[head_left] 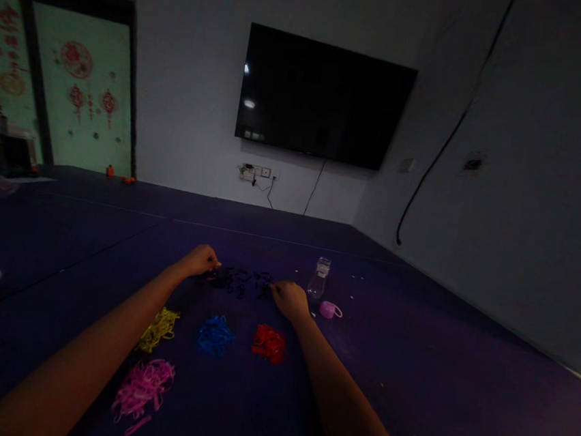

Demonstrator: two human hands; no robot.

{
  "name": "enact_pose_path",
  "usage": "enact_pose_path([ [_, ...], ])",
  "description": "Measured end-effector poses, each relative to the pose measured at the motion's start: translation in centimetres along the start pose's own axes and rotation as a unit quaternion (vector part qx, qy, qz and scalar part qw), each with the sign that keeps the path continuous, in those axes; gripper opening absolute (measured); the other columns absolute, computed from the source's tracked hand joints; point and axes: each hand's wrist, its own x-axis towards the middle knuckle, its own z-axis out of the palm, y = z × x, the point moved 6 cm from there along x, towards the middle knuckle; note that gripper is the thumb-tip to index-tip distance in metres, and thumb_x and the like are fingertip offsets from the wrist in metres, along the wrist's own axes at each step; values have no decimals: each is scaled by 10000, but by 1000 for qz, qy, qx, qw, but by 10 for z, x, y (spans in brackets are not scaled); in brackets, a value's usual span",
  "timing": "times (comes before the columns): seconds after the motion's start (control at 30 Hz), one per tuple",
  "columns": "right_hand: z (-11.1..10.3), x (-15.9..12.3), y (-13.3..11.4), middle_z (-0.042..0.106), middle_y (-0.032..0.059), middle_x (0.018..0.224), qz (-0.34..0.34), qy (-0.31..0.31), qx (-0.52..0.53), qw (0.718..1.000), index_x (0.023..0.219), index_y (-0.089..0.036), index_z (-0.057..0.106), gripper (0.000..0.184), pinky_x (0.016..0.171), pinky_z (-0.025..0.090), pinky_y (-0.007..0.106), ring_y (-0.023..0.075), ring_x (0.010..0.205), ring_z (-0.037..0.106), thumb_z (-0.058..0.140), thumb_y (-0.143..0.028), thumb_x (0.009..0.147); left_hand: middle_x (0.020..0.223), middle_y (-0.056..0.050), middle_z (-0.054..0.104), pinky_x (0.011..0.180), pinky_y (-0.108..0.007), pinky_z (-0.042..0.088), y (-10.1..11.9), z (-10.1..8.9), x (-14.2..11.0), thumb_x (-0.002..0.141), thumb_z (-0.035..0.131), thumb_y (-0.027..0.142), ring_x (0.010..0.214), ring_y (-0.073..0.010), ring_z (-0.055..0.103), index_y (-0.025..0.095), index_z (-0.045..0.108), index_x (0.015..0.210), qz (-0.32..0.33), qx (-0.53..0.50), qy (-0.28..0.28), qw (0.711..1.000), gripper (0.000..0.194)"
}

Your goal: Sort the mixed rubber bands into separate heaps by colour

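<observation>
Dark, loosely scattered rubber bands lie on the purple surface between my two hands. My left hand is at their left edge, thumb and fingers pinched together. At their right edge my right hand also has its fingertips closed, low over the bands. Whatever either pinch holds is too small and dark to make out. Closer to me are separate piles of yellow rubber bands, blue rubber bands, red rubber bands and pink rubber bands. My left forearm partly covers the yellow pile.
Right of my right hand, a clear bottle lies near a pink cap with a loop. Small pale bits dot the purple surface. Small orange objects sit at the far left edge. A television hangs on the wall.
</observation>
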Motion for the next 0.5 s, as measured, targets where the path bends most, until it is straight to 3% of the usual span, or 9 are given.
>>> enact_pose_path([
  [0.1, 0, 0, 0, 677, 63, 997, 0, -1, -4, 1000, 956, -228, 655, 351, 732, 407, 232, 182, 931, 614, 333, -366, 925, 590, -42, 639, 546, -218, 386, -1, 3, 1, 830, 544, 321, 589, -135, 566, 116, 650, 625, 0, 13, -13, 1000, 309],
  [0.3, 2, 1, 1, 678, 60, 991, 5, -4, -9, 1000, 957, -231, 656, 355, 733, 408, 233, 181, 931, 614, 334, -375, 924, 871, -29, 628, 726, -332, 492, -4, 11, 0, 885, 546, 312, 780, -158, 607, 122, 611, 873, -2, 44, -70, 997, 201],
  [0.5, 2, 2, 2, 683, 66, 966, 4, 1, -2, 1000, 924, -220, 656, 364, 708, 400, 235, 183, 905, 619, 330, -380, 923, 942, -43, 616, 728, -335, 501, -8, 20, -2, 880, 558, 287, 828, -170, 604, 130, 605, 942, -5, 65, -115, 991, 175],
])
